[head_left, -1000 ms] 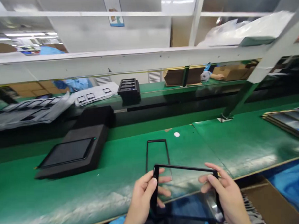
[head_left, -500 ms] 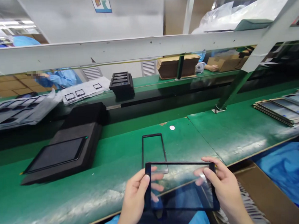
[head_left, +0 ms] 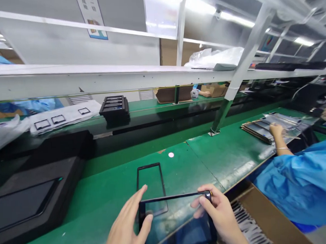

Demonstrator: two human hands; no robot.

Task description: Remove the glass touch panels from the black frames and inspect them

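Note:
A see-through glass touch panel (head_left: pixel 178 227) with a black border is held up at the bottom middle, over the bench's front edge. My right hand (head_left: pixel 219 215) pinches its upper right corner, thumb in front and fingers behind. Around the left edge, my left hand (head_left: pixel 129 222) has its fingers stretched and thumb spread apart; whether it touches the glass is unclear. Just beyond the panel, a thin black frame (head_left: pixel 162 179) lies flat on the green bench (head_left: pixel 101 193), its lower part seen through the glass.
At left, a dark screen (head_left: pixel 23 203) rests on black foam (head_left: pixel 70 180). A carton (head_left: pixel 266 211) with slotted dividers stands at lower right. Beyond it a co-worker's hand (head_left: pixel 277 131) touches stacked panels (head_left: pixel 256 130). A post (head_left: pixel 223 112) rises from the bench; black trays (head_left: pixel 114 109) stand behind.
My view has swung right and up, bringing in the co-worker at right. My left hand has loosened from its grip on the panel's edge, fingers now extended. My right hand still holds the panel.

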